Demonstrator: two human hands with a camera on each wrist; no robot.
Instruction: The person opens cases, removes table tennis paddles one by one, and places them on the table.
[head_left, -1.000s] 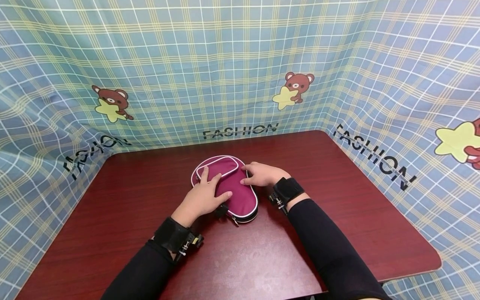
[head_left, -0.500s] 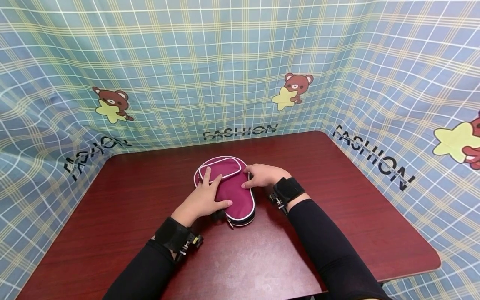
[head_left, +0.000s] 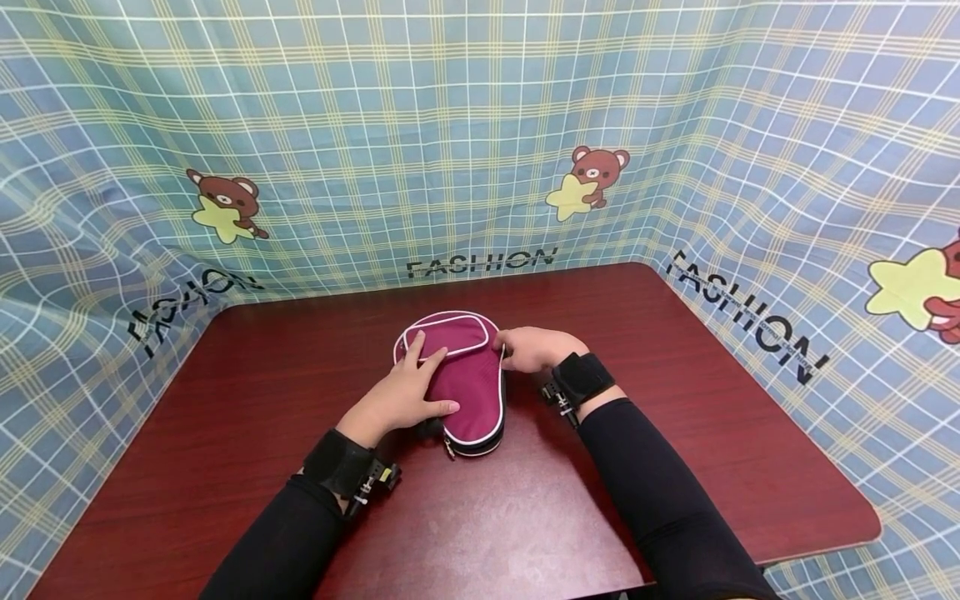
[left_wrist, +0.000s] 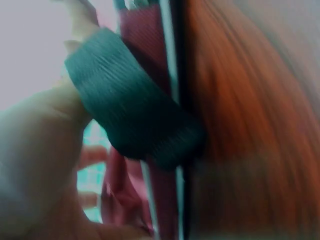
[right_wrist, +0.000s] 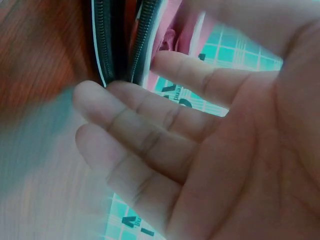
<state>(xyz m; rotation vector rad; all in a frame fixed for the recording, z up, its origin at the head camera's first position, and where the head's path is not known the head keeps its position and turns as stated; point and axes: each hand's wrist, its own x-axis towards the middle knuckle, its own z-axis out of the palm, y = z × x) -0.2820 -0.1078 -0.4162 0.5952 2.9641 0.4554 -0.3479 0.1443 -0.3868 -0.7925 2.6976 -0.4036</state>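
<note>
A magenta table tennis paddle case (head_left: 468, 396) with white piping lies on the table, its narrow end toward me. My left hand (head_left: 401, 392) rests on its left part with fingers spread, near the outlined front pocket (head_left: 457, 333). At the right edge, my right hand (head_left: 536, 348) pinches the cover's rim between thumb and index finger. Up close in the right wrist view, two rows of zipper teeth (right_wrist: 145, 40) stand apart there, and the other fingers extend past the rim. A zipper pull (head_left: 450, 448) hangs at the narrow end. A black strap (left_wrist: 130, 100) crosses the left wrist view.
The dark red wooden table (head_left: 285, 375) extends around the case on all sides. A blue checked cloth (head_left: 360, 150) with bears and lettering hangs behind the table and along both sides. Each wrist wears a black band with a small camera.
The case has turned slightly, its narrow end shifting left and its wide end right. My right thumb and fingers have drawn back from the top onto the right rim. The left hand stays nearly in place.
</note>
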